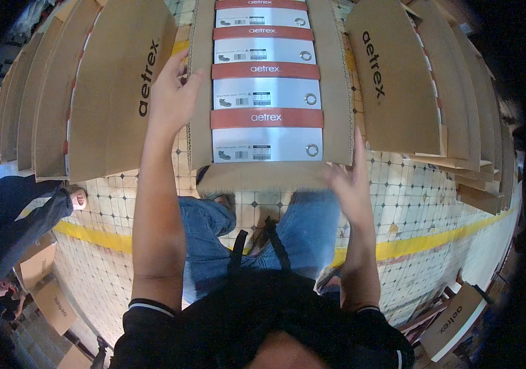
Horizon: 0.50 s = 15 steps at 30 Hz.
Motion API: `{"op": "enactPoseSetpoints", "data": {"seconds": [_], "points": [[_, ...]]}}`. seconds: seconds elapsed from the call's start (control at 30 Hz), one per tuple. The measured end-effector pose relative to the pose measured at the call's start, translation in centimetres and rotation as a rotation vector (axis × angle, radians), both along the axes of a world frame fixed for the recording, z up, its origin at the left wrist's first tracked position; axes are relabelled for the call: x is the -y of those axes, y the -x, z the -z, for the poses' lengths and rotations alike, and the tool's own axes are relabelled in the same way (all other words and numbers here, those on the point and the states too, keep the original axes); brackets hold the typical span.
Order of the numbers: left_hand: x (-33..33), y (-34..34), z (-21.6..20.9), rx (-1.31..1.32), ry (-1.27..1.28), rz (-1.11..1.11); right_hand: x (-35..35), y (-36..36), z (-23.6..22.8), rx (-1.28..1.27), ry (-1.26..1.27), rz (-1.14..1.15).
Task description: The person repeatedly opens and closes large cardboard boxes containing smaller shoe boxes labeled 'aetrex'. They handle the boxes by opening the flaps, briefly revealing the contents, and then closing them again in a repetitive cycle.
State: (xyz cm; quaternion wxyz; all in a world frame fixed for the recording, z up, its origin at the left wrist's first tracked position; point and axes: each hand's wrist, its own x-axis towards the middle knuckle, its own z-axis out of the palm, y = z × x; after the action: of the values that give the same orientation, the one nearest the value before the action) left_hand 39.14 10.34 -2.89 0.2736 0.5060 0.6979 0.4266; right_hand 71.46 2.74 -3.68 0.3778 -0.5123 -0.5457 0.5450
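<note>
1. Locating the work: with the clock dial centred on the view, the open carton [340,67] lies at 12 o'clock. Inside it, white-and-red shoe boxes [275,136] form a single visible column running toward 12 o'clock.
2. Left hand [176,92]: positioned between 10 and 11 o'clock, at the outer edge of the left flap [200,132]. Thumb and fingers are curved and parted; whether they pinch the board cannot be told.
3. Right hand [350,184]: positioned at 3 o'clock, by the near corner of the right flap [340,126]. It is slightly blurred and spread, with nothing in its grasp; firm contact cannot be confirmed.
4. Flap control: the step in hand appears to be handling the flaps. Support each flap on its broad face with flat fingers; a raw board edge can crease or scratch skin.
5. Balance: apply matched, light force from 9 and 3 o'clock. Uneven force is likely to twist the carton.
6. Near flap [263,176]: it extends from the boxes toward 6 o'clock, above the person's legs [312,215]. Guide it by the middle to avoid bending one corner.
7. Clearance: neighbouring cartons [112,92] stand at 10 and 2 o'clock. Keep knuckles and elbows within the gaps.
8. Inspection: verify that the shoe boxes sit level and that no flap edge catches on them.
</note>
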Motion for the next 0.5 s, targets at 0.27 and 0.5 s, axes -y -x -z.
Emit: {"op": "enactPoseSetpoints", "data": {"seconds": [0.27, 0.5], "points": [[-0.7, 1.3, -0.1, 0.029, -0.003, 0.05, 6.8, -1.7, 3.6, -0.052, 0.169, -0.014], [-0.5, 1.3, -0.2, -0.051, 0.001, 0.032, 6.6, -1.3, 3.7, -0.068, 0.146, -0.008]]}}
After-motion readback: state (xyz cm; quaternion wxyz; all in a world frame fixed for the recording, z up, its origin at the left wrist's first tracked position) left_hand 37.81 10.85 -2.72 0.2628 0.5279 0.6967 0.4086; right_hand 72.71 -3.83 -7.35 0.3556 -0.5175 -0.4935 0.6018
